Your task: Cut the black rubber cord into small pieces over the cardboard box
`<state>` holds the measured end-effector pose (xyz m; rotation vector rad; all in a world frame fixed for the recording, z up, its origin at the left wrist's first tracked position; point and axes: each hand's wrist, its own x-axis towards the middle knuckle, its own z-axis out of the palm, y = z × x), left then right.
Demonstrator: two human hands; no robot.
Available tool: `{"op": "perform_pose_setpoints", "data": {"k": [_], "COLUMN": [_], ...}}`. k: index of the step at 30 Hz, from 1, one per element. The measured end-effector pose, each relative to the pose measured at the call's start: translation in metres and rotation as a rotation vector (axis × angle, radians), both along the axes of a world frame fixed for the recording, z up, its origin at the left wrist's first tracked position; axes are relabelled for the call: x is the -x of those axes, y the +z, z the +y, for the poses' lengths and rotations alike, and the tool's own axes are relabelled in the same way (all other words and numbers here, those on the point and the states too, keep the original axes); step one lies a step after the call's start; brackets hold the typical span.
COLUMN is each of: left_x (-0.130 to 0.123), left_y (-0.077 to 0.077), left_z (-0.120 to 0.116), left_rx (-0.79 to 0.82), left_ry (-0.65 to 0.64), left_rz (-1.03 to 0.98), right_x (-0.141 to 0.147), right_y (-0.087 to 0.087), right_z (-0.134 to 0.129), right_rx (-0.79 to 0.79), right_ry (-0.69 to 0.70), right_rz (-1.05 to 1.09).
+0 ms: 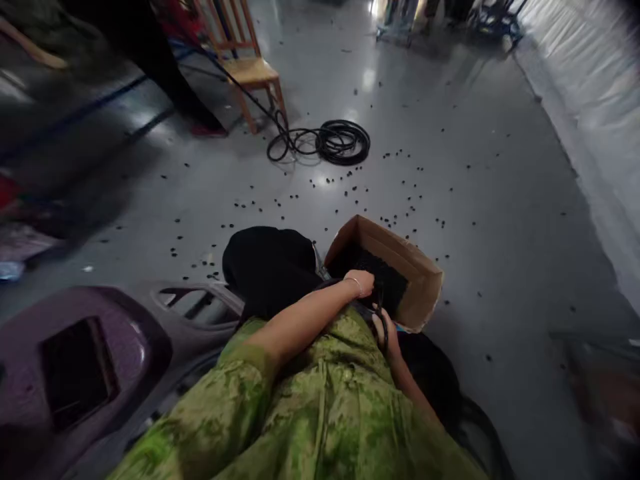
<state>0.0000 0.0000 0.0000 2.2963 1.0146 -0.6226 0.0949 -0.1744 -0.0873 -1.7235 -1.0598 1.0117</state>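
A cardboard box [423,293] with its top open stands tilted at my lap, and a mass of small black pieces [380,270] lies inside it. My left hand [361,283], with a thin band at the wrist, is closed over the near side of the box; what its fingers hold is hidden. Just below and to the right, my right hand [390,337] is closed around a black looped-handled tool [384,333] that looks like scissors. The tool's tip points toward the left hand and blends into the dark pieces.
Small black pieces [355,190] lie scattered over the grey floor [500,220]. Beyond them are a coiled black hose [345,142] and a wooden chair [253,70]. At left, a purple plastic chair [135,333] carries a dark phone-like slab [75,370]. Another person's leg [175,80] shows upper left.
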Motion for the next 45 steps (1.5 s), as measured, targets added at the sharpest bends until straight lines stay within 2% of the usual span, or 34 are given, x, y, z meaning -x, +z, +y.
{"op": "perform_pose_setpoints", "data": {"k": [5, 15, 22, 31, 39, 45], "left_x": [-0.003, 0.000, 0.000, 0.001, 0.002, 0.002], "left_y": [0.000, -0.001, -0.001, -0.001, -0.002, 0.000], "left_z": [-0.001, 0.000, 0.000, -0.001, 0.001, 0.000], "left_rx": [0.015, 0.014, 0.008, 0.043, 0.012, -0.045], "left_ry": [-0.017, -0.009, -0.011, -0.023, -0.035, 0.030], "left_rz": [-0.007, -0.011, 0.008, 0.035, 0.080, 0.100], "right_x": [0.001, 0.005, 0.004, 0.004, 0.006, 0.005], "right_y": [-0.005, -0.008, -0.011, -0.022, -0.031, -0.034], "right_z": [0.005, 0.011, 0.011, 0.011, 0.018, 0.017], "right_rx": [-0.004, 0.013, 0.011, 0.011, 0.022, 0.002], "right_ry": [0.024, -0.040, -0.009, 0.012, 0.005, 0.017], "right_rz": [-0.022, -0.021, -0.078, -0.163, -0.215, -0.217]}}
